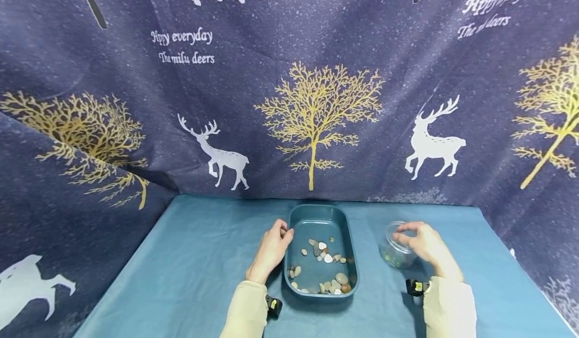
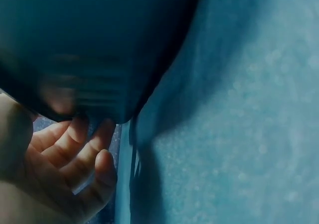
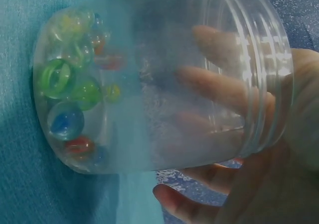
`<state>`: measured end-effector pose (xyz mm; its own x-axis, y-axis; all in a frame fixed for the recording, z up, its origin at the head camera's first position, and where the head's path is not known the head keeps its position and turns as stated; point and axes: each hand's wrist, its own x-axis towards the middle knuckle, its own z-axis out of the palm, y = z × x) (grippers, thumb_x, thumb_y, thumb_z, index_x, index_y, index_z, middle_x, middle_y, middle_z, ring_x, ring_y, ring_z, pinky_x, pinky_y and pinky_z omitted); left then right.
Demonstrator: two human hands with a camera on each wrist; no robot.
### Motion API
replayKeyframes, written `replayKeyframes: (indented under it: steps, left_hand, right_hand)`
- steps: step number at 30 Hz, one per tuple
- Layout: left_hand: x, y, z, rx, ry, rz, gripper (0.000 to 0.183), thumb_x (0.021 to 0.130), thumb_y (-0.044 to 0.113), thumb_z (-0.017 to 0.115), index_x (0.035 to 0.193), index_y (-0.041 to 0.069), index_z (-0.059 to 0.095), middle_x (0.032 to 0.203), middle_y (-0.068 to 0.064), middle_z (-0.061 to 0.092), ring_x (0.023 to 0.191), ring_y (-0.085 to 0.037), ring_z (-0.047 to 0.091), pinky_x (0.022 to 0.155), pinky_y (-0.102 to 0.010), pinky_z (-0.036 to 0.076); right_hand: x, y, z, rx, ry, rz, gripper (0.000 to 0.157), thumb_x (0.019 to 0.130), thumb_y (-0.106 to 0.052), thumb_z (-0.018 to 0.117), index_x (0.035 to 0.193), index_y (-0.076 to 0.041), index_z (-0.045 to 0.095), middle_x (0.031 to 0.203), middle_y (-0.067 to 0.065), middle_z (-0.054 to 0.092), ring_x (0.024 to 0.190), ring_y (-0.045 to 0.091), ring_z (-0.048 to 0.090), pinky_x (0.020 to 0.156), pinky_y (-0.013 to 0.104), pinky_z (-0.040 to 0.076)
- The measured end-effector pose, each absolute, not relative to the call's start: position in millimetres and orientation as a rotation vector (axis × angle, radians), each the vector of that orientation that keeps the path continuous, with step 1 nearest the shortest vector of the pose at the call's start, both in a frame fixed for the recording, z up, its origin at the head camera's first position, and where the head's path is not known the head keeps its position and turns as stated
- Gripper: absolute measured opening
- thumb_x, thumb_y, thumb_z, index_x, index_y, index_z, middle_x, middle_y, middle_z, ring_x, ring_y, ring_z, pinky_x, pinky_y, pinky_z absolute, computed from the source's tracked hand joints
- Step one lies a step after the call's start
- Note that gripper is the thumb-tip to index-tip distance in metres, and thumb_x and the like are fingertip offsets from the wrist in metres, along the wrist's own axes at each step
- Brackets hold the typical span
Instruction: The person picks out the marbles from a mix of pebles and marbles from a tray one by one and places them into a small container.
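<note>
A dark teal tray [image 1: 316,237] with pebbles [image 1: 336,283] in it stands before me. My left hand [image 1: 273,247] is at its left side, thumb and fingers loosely bent right at the rim. In the left wrist view, the fingertips [image 2: 105,129] meet the edge of the tray wall [image 2: 94,45]. To the right, my right hand [image 1: 425,245] is over the mouth of a clear jar [image 1: 398,257]. Through its wall in the right wrist view, fairly straight fingers [image 3: 209,82] show near the neck, with nothing between them. Glass marbles [image 3: 67,120] lie at the jar's bottom.
A teal cloth [image 1: 203,257] covers the table. Behind it hangs a dark blue curtain [image 1: 280,167] printed with deer and trees. Black wrist cameras [image 1: 273,307] sit below each hand.
</note>
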<state>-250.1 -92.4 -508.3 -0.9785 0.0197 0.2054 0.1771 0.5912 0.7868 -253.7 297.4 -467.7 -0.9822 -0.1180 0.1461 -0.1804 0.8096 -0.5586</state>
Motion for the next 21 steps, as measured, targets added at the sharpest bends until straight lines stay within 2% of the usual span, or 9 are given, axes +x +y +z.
replayKeyframes:
  steps: [5, 11, 16, 21]
  left_hand:
    - [-252.0, -92.7, -509.2, -0.183, -2.642, -1.375, 0.023, 0.1, 0.037, 0.056, 0.098, 0.015, 0.052, 0.082, 0.004, 0.057, 0.068, -0.013, 0.052, 0.066, -0.033, 0.043]
    - [-252.4, -100.0, -506.6, -0.17, -2.651, -1.539, 0.038, 0.101, 0.047, 0.048, 0.107, 0.011, 0.057, 0.088, -0.002, 0.059, 0.075, -0.016, 0.055, 0.072, -0.036, 0.044]
    - [-250.2, -109.3, -495.9, -0.104, -2.651, -1.554, 0.038, 0.103, 0.045, 0.046, 0.118, 0.012, 0.057, 0.105, -0.006, 0.063, 0.096, -0.021, 0.06, 0.086, -0.043, 0.046]
    - [-251.6, -117.1, -477.4, -0.161, -2.608, -1.499, 0.045, 0.103, 0.041, 0.046, 0.133, 0.008, 0.052, 0.127, -0.013, 0.058, 0.12, -0.03, 0.053, 0.099, -0.049, 0.039]
  right_hand:
    - [-249.6, 299.9, -463.5, 0.252, -2.866, 0.915, 0.035, 0.09, -0.034, 0.069, 0.107, -0.003, 0.073, 0.124, 0.027, 0.058, 0.119, 0.051, 0.048, 0.093, 0.061, 0.038]
    - [-240.7, 298.3, -448.8, 0.226, -2.802, 0.903, 0.037, 0.097, -0.034, 0.06, 0.112, -0.002, 0.07, 0.127, 0.028, 0.055, 0.123, 0.05, 0.044, 0.096, 0.062, 0.034]
    - [-239.6, 288.7, -434.5, 0.251, -2.738, 0.866, 0.038, 0.1, -0.035, 0.056, 0.115, -0.002, 0.067, 0.127, 0.028, 0.055, 0.124, 0.049, 0.041, 0.098, 0.062, 0.031]
    - [-240.0, 273.0, -424.9, 0.23, -2.735, 0.831, 0.051, 0.101, -0.042, 0.052, 0.129, 0.0, 0.056, 0.14, 0.035, 0.037, 0.126, 0.059, 0.029, 0.094, 0.071, 0.024]
